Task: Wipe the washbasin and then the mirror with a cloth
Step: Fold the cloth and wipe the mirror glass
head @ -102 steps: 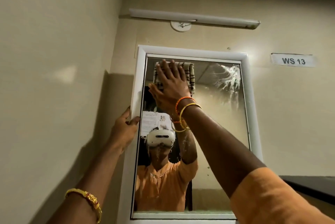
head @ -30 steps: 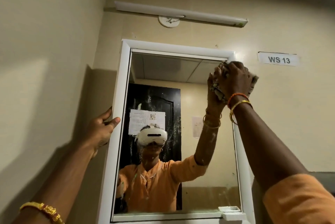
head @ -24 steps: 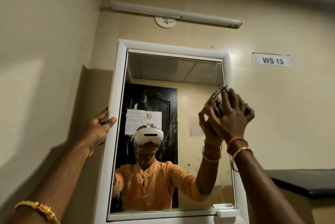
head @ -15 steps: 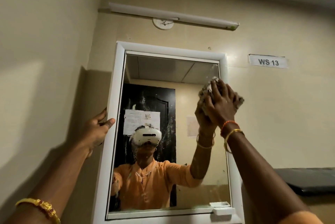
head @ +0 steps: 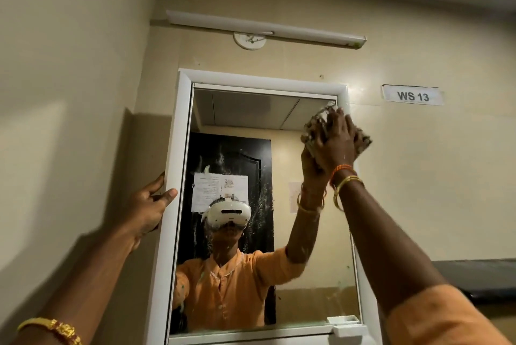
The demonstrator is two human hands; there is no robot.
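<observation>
Head view: one right hand (head: 336, 143) presses one bunched cloth (head: 315, 126) flat-palmed on one mirror (head: 251, 115); one left hand (head: 152, 205) clasps its white frame (head: 173, 177).

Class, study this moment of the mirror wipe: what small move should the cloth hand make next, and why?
Probably sweep the cloth down and leftward toward the middle of the mirror. The right hand presses it at the glass's top right corner, while streaks and specks show over the dark centre of the glass. The left hand steadies the frame.
</observation>
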